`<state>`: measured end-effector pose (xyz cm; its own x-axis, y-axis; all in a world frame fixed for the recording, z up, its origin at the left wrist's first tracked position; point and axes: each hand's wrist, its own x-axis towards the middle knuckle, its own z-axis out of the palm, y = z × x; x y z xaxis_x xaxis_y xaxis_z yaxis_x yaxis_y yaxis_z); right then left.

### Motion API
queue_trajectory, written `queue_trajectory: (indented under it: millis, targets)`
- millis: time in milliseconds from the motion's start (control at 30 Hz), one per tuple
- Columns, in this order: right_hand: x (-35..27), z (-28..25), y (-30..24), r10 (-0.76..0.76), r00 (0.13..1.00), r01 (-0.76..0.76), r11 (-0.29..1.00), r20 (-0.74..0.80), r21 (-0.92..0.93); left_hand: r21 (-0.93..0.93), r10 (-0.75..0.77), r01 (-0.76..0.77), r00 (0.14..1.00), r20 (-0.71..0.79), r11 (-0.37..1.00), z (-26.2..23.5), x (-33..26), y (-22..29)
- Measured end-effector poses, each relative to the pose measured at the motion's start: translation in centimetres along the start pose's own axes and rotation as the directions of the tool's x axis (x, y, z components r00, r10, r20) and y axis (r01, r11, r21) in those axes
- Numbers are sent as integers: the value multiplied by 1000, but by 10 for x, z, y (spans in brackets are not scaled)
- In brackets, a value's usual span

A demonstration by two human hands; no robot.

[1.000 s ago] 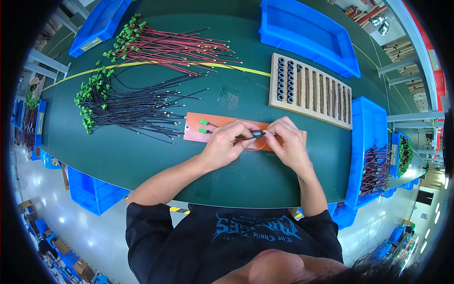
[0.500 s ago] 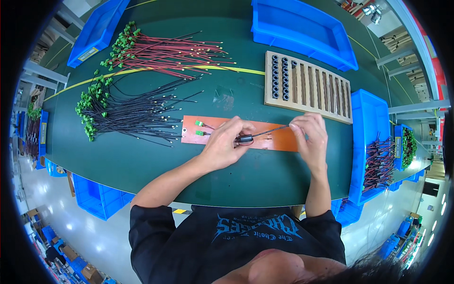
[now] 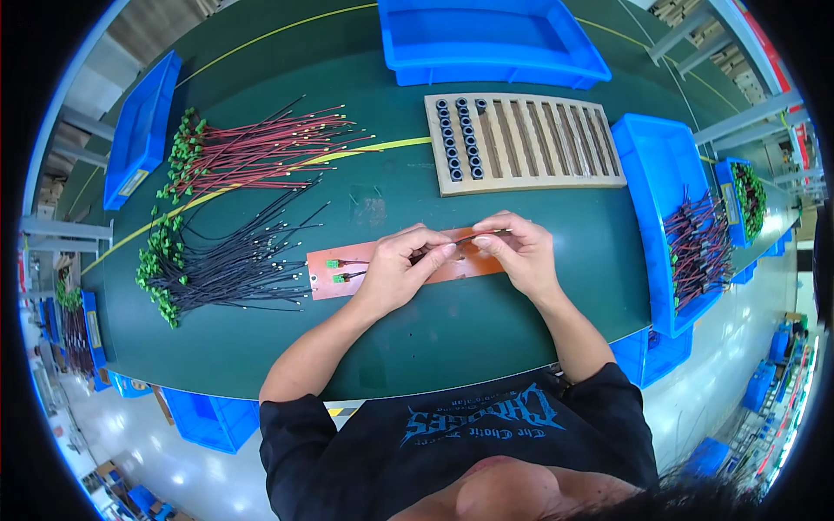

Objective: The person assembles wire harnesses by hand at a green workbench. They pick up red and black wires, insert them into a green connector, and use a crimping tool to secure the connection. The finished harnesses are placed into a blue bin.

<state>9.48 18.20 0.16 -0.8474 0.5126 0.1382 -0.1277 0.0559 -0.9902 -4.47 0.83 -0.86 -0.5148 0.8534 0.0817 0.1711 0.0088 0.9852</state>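
My left hand (image 3: 401, 267) and my right hand (image 3: 521, 253) are close together over an orange board (image 3: 465, 267) on the green table. Thin red and black wires (image 3: 467, 237) stretch between my pinched fingertips, with both hands closed on them. Two green connectors (image 3: 334, 264) lie on the board's left end, their leads running under my left hand. The black cylindrical core is hidden, probably by my left fingers.
Red wires (image 3: 269, 143) and black wires (image 3: 239, 265) with green connectors are heaped at left. A wooden rack (image 3: 521, 185) holds several black cores. Blue bins stand at the far side (image 3: 504, 76), left (image 3: 139, 139) and right (image 3: 641, 217); the right one contains wire assemblies (image 3: 695, 247).
My right hand has come left, nearer my left hand, and the long wire end between them is now short. The black core has gone out of sight. The whole view has shifted.
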Motion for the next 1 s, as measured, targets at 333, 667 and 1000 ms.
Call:
queue_trajectory:
  millis: [333,667,1000]
  targets:
    - [-3,0,9,71,996,-67,995,52,-74,-7,-18,18,999,34,1000,0,-1,-1]
    - [-9,5,9,245,965,-248,969,92,19,-112,-116,127,988,99,986,-1,0,1]
    - [-3,4,2,251,961,-252,968,119,-5,-116,-122,141,980,156,983,-6,0,1]
